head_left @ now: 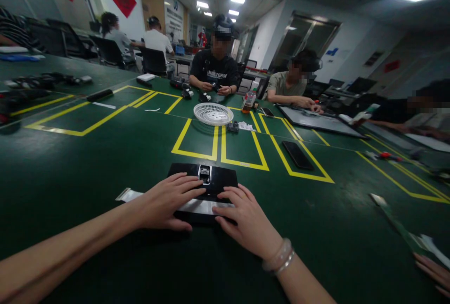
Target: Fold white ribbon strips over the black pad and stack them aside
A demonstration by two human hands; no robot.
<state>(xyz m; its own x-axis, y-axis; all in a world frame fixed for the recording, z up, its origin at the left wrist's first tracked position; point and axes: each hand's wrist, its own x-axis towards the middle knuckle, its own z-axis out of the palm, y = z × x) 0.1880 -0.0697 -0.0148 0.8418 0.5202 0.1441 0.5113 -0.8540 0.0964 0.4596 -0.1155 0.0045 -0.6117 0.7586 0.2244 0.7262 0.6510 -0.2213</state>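
Observation:
A black, flat, glossy panel (225,176) lies on the table in front of me, with a small silver-rimmed rectangular fitting (205,174) near its middle. Across its nearer part runs a silvery-white strip (197,205), whose end sticks out to the left past my wrist. My left hand (172,198) rests on the panel's left side, fingers stretched toward the fitting and thumb apart. On the right side, my right hand (242,215) touches the panel and strip with slightly bent, spread fingers. Parts of the panel and strip are hidden under both hands.
Yellow tape outlines mark the green table (140,154). Beyond the panel are a white round basket (213,114), a bottle (249,100) and a black phone-like slab (297,155). Another person's hand (434,271) is at the lower right, near a long strip. Several people sit around.

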